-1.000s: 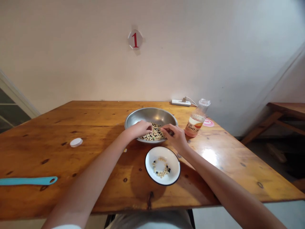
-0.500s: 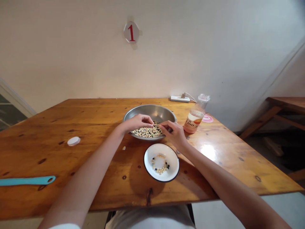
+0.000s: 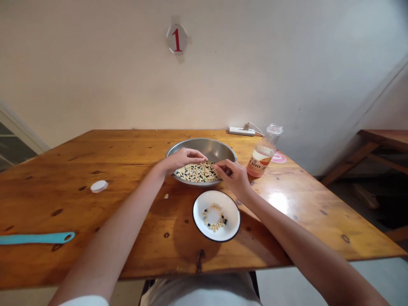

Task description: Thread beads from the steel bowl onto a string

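Note:
Over the steel bowl (image 3: 219, 148), my left hand (image 3: 183, 160) is closed in a pinch, thumb against fingers. My right hand (image 3: 233, 173) also pinches, at the bowl's near right side, its fingertips a short gap from the left ones. What either pinch holds is too small to make out. Below them, a heap of small round pale and black bead-like or bean-like pieces (image 3: 198, 172) lies in the bowl, with a few green specks. Nearer to me stands a white dish (image 3: 200, 204) with a dark rim. Inside it, similar pale and black pieces (image 3: 215, 228) form a ring.
Right of the bowl stands a clear bottle (image 3: 260, 158) with pinkish liquid and no cap. Behind it lies a white power strip (image 3: 241, 131). A white lid (image 3: 99, 186) and a turquoise handle (image 3: 38, 238) lie on the left. A tiny pale scrap (image 3: 166, 196) rests near the bowl.
My left fingertips have risen slightly and closed more flatly together over the bowl. The right hand stays nearly in place. The whole view has shifted a little; the dish and bottle have not moved.

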Motion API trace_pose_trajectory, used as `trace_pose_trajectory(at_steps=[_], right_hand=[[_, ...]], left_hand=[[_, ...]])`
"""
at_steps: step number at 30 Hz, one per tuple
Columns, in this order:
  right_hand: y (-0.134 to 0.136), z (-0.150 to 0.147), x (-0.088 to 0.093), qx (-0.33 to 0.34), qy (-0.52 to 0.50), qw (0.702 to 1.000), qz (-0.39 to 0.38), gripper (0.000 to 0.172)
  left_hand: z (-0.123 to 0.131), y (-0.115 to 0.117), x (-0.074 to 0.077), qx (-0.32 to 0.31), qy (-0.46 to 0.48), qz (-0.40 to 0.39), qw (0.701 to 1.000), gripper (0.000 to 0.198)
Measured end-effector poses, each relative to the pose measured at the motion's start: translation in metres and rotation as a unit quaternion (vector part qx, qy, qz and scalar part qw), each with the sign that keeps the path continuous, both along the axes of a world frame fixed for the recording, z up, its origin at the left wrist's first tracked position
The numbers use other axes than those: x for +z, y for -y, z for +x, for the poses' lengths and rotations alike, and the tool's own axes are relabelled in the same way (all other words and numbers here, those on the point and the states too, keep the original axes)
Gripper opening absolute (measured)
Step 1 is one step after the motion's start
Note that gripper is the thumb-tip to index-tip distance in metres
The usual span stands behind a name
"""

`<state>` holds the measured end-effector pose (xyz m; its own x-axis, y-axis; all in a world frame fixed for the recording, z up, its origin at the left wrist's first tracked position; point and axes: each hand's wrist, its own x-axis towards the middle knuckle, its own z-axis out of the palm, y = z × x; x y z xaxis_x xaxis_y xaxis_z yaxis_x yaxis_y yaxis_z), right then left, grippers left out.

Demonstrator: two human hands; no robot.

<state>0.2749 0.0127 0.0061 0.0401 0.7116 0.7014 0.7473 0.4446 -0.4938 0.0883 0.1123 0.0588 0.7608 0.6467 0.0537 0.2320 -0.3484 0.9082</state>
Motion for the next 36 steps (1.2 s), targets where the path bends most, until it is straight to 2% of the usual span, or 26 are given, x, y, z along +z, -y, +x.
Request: trace_pose_trajectory(at_steps=[12, 23, 36], right_hand=[[0.0005, -0.0025, 0.0001, -0.014, -0.037, 0.999, 0.005, 0.016], [0.0011, -0.0025, -0.0002, -0.004, -0.041, 0.999, -0.004, 0.016], [0.0008, -0.0028, 0.0006, -0.005, -0.038, 0.999, 0.001, 0.016]], left_hand=[[0.0002, 0.0023, 0.0015, -0.018, -0.037, 0.014, 0.999, 0.031], [-0.0003, -0.0064, -0.0064, -0.056, -0.035, -0.003, 0.998, 0.032], [-0.0004, 0.0006, 0.0012, -0.054, -0.045, 0.006, 0.998, 0.032]])
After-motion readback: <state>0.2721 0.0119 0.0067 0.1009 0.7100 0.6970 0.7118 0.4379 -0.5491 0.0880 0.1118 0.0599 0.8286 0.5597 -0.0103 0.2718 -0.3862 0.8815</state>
